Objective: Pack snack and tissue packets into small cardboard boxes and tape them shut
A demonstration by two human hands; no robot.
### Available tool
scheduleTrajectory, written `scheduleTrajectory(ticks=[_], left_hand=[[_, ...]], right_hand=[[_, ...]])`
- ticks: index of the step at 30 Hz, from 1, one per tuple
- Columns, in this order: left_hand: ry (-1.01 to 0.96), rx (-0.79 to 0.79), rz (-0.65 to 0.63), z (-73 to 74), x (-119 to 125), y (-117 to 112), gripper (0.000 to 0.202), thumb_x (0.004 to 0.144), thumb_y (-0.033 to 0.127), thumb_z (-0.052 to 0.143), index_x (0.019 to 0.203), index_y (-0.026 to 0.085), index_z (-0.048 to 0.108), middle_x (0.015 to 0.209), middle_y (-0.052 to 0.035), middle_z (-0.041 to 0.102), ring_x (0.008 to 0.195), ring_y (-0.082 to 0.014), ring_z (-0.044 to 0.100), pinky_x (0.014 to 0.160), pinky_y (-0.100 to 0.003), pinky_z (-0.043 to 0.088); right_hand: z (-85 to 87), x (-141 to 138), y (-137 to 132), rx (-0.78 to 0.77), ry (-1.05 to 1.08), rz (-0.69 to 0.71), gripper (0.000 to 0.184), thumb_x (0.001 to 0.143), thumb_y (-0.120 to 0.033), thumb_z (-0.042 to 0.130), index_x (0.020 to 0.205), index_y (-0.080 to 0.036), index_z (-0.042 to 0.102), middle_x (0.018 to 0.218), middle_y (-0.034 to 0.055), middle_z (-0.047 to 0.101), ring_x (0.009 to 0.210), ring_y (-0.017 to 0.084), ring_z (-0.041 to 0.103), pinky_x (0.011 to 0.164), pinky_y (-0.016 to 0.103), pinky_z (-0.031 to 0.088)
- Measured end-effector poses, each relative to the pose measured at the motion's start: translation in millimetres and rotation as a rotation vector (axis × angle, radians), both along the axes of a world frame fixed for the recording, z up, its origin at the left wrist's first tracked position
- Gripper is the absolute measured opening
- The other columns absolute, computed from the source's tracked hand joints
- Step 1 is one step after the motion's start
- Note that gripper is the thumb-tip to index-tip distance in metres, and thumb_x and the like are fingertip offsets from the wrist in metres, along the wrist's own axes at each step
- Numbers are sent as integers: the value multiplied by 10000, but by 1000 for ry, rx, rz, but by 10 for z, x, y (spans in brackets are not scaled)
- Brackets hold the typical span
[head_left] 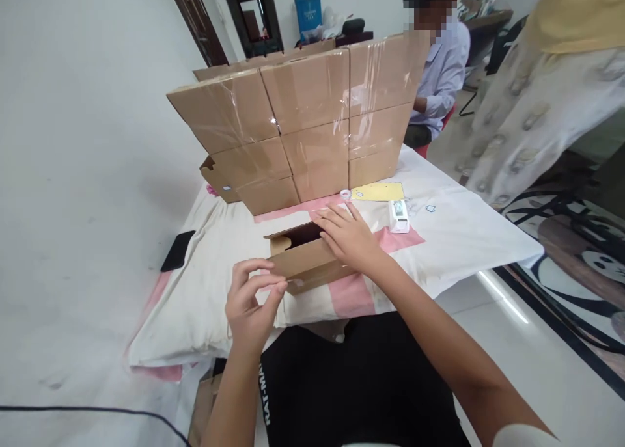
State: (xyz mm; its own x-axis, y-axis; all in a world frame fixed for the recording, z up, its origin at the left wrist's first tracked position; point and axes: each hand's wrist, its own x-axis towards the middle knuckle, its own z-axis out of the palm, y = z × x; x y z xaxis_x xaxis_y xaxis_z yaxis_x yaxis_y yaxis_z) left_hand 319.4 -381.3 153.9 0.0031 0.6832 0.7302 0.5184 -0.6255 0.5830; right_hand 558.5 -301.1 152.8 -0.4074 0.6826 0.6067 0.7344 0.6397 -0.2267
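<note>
A small brown cardboard box (312, 271) lies on the cloth-covered table in front of me, its top partly open with a dark inside. A raised flap (288, 233) stands along its far side. My right hand (352, 237) rests over the box's right end with fingers stretched out, hiding that end. Beside the box's near left corner, my left hand (254, 297) has its thumb and fingertips brought together in a pinch. Anything thin between those fingertips is too small to make out. A shiny patch shows on the box next to them.
Taped brown cartons (312, 128) form a wall across the table's back. A black phone-like slab (178, 250) lies at the left. Right of the box are a small white device (399, 216), a yellow sheet (378, 191) and a tape roll (345, 194). Two people (442, 69) are beyond.
</note>
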Motion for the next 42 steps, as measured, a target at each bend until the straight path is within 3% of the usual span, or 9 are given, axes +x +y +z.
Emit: scheduleTrajectory(ticks=[4, 7, 10, 14, 19, 24, 32, 42], left_hand=[[77, -250, -35, 43, -124, 218, 160, 959, 331, 637, 840, 241, 694, 1077, -54, 643, 1069, -216, 620, 968, -415, 505], [127, -392, -140, 110, -204, 414, 239, 994, 359, 549, 853, 232, 694, 1069, -66, 664, 1068, -218, 633, 959, -390, 512], [192, -493, -236, 187, -229, 624, 298, 1004, 366, 476, 845, 228, 686, 1130, -86, 673, 1115, -236, 631, 999, -410, 507], [289, -581, -309, 270, -197, 889, 239, 961, 373, 525, 810, 231, 644, 1240, -86, 654, 1203, -259, 605, 1068, -444, 472], [464, -577, -437, 292, -132, 1104, 136, 920, 269, 502, 846, 236, 611, 1295, -64, 636, 1249, -249, 567, 1096, -454, 438], [584, -518, -375, 179, -75, 1189, 32, 877, 264, 565, 880, 238, 583, 1333, -60, 619, 1287, -264, 527, 1139, -497, 375], [455, -474, -285, -47, -61, 1218, 58, 871, 235, 560, 928, 241, 561, 1329, -68, 630, 1274, -250, 554, 1124, -481, 369], [484, -452, -264, -96, -60, 1223, 69, 893, 253, 559, 961, 242, 557, 1331, -63, 630, 1282, -247, 543, 1135, -474, 335]], right_hand=[[-162, -104, 175, -99, -155, 43, 367, 1065, -228, 417, 1345, -191, 653, 1390, 93, 685, 1333, 268, 576, 1249, 573, 266], [-243, -106, 99, -145, -208, 49, 420, 1078, -306, 414, 1418, -164, 616, 1524, 115, 578, 1443, 307, 487, 1253, 604, 256], [-250, -104, 35, -178, -236, 20, 479, 1073, -340, 422, 1476, -129, 569, 1582, 147, 499, 1502, 350, 413, 1249, 631, 247], [-226, -123, 27, -207, -249, 4, 485, 1081, -334, 394, 1491, -132, 557, 1594, 131, 481, 1507, 350, 409, 1254, 632, 237], [-223, -124, 36, -218, -239, 8, 484, 1080, -332, 394, 1486, -129, 562, 1601, 128, 469, 1512, 349, 402, 1247, 641, 250], [-229, -120, 44, -222, -219, 7, 475, 1076, -329, 396, 1481, -155, 572, 1596, 111, 483, 1506, 346, 407, 1236, 634, 267], [-195, -132, 48, -245, -173, 3, 460, 1058, -337, 437, 1449, -160, 604, 1558, 106, 538, 1470, 346, 443, 1223, 616, 277], [-201, -123, 49, -243, -127, 23, 450, 1051, -343, 463, 1438, -167, 610, 1531, 108, 571, 1453, 337, 454, 1224, 600, 266]])
